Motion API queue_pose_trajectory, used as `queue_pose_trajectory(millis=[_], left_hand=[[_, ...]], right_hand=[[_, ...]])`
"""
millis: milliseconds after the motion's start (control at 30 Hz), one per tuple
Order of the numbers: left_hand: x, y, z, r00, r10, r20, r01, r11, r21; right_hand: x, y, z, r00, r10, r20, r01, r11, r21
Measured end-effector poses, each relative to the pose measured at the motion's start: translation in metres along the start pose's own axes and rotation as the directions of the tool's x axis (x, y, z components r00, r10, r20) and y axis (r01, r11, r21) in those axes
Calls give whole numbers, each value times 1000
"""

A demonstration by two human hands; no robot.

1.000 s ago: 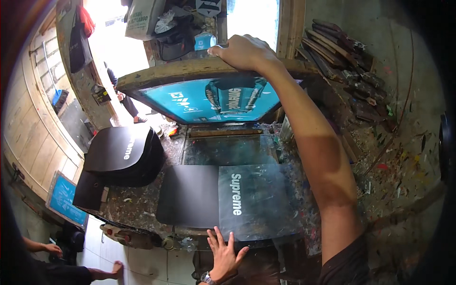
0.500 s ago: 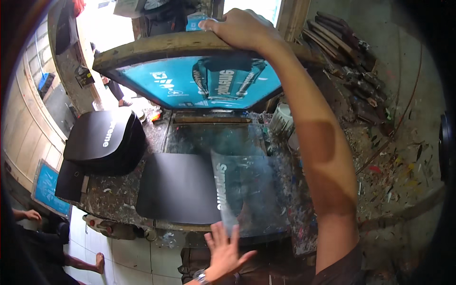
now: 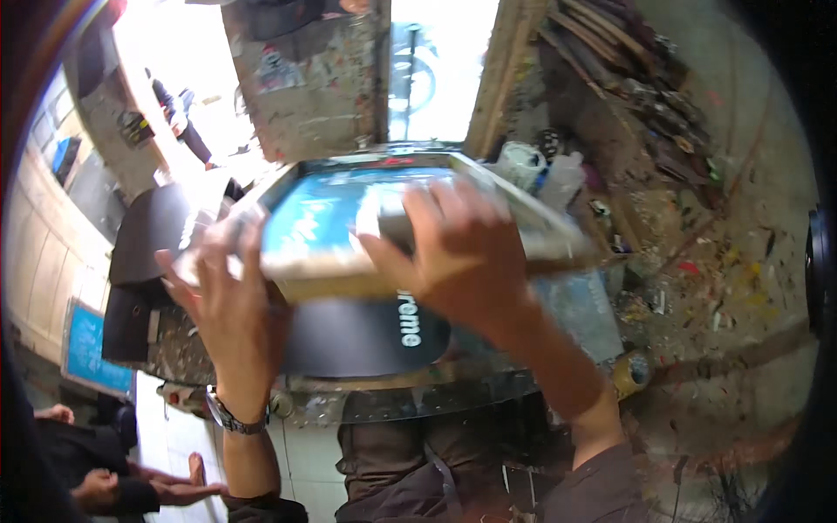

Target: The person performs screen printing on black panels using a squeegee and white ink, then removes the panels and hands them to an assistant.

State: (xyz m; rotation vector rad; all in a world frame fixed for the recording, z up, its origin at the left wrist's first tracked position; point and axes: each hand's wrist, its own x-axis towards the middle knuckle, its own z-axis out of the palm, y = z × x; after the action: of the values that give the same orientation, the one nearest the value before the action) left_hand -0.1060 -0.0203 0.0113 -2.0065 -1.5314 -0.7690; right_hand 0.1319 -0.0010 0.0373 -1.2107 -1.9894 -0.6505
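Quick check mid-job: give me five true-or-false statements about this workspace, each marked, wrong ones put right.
1. The lettered black panel juts out on the near side of the screen frame. True.
2. The screen frame's mesh is red. False: the mesh is blue.
3. The tape roll lies left of the screen frame. False: the tape roll lies to its right.
4. The left grip is spread open. True.
5. The right grip reaches over the screen frame's near edge. True.

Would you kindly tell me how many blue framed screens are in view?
2: one blue screen partly behind the right hand, mid-picture; the other screen toward the lower left. More may be hidden.
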Motion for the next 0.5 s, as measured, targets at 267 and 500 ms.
queue_pose_trajectory(millis=[267,500], left_hand=[[-176,-3,62,857,153,492,70,911,-407],[-189,4,80,801,187,568,113,885,-451]], right_hand=[[-191,-62,30,829,38,558,-231,932,279],[-166,-30,65,656,18,754,-302,922,241]])
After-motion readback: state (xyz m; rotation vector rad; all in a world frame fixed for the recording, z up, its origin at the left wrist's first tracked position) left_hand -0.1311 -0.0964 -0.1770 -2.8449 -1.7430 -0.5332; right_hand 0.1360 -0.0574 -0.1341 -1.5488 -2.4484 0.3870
